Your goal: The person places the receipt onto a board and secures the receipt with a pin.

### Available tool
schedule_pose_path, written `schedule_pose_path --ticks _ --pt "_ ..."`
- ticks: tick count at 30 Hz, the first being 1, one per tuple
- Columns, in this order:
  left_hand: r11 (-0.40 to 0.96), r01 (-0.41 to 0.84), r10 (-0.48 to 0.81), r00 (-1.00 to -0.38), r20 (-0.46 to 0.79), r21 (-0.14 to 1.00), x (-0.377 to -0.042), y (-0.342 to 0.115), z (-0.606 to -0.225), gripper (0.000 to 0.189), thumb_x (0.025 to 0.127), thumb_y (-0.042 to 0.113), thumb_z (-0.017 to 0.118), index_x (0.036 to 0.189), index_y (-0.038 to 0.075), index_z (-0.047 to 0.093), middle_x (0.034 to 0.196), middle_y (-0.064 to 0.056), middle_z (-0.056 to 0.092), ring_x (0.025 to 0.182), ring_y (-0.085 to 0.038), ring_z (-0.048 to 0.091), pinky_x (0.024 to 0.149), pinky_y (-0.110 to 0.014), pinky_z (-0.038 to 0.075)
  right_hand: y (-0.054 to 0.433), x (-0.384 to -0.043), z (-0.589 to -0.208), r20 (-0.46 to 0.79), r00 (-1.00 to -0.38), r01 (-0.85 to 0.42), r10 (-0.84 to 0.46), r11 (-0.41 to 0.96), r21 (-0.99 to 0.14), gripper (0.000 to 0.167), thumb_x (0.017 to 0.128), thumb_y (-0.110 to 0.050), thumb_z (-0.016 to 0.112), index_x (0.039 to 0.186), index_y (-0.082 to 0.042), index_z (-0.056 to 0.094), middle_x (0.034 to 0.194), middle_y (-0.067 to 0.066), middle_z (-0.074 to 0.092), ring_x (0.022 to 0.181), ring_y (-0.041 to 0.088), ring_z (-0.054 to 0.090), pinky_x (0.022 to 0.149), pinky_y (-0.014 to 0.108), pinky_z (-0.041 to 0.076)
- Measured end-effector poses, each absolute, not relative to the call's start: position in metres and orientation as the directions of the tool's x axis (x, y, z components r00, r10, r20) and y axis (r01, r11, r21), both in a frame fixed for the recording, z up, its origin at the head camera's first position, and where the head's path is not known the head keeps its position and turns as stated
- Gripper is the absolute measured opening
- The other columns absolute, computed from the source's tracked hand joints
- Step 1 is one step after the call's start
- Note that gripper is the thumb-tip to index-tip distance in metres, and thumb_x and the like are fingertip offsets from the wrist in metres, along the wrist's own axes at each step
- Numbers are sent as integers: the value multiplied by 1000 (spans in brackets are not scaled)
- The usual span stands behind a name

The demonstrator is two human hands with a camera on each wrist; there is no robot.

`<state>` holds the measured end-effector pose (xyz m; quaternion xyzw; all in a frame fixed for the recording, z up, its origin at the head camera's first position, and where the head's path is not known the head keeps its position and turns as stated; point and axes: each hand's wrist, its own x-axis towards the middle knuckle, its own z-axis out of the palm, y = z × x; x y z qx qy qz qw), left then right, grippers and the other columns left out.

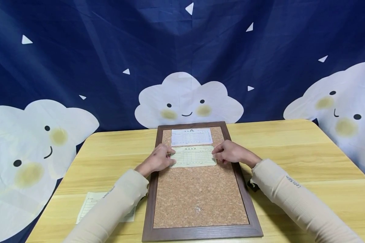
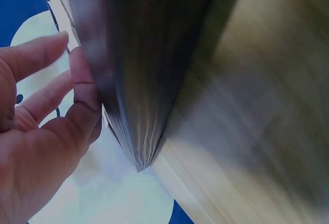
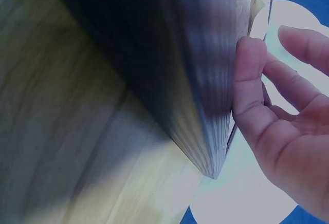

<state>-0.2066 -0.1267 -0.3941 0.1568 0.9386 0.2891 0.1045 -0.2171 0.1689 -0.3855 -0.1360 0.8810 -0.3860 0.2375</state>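
Note:
A pale yellow printed form (image 1: 193, 157) lies across a cork board (image 1: 197, 192) with a dark wooden frame. At its left edge my left hand (image 1: 160, 157) holds it, fingertips spread along the side. My right hand (image 1: 231, 152) pinches the opposite edge, thumb close to the forefinger. Directly above, near the board's far end, sits a white printed form (image 1: 191, 136). In the left wrist view, curled fingers (image 2: 85, 88) come right up to the frame's side. The right wrist view likewise has fingers (image 3: 250, 75) against the frame, with the paper mostly hidden behind it.
The board stands on a light wooden table (image 1: 292, 145). Another pale printed sheet (image 1: 89, 204) lies at the near left, partly covered by my left sleeve (image 1: 118, 199). Behind the table hangs a dark blue cloth (image 1: 109, 44) with white clouds.

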Motion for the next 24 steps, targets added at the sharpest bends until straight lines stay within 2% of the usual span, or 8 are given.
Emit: schedule_pose_path --ticks 4,15,24 --pt "788 241 353 -931 -94 566 -207 -126 -396 41 83 6 80 121 -5 69 93 -7 60 104 -25 48 91 -39 42 169 -217 -387 -307 -847 -65 -433 659 -749 29 98 -7 61 120 11 65 75 7 61 69 16 62 68 33 58" --pt "791 216 335 -936 -110 572 -208 -126 -393 42 82 8 82 120 -3 69 90 -5 57 96 -23 47 86 -38 42 172 -217 -385 -310 -847 -61 -431 660 -749 28 98 -8 61 120 9 66 78 7 62 71 16 62 68 32 58" --pt "778 172 306 -944 -125 604 -207 -126 -394 43 81 6 83 120 -3 69 101 -9 60 93 -22 50 87 -39 46 176 -216 -385 -292 -844 -81 -449 646 -759 25 98 -7 61 117 9 68 73 3 58 72 15 60 70 33 58"
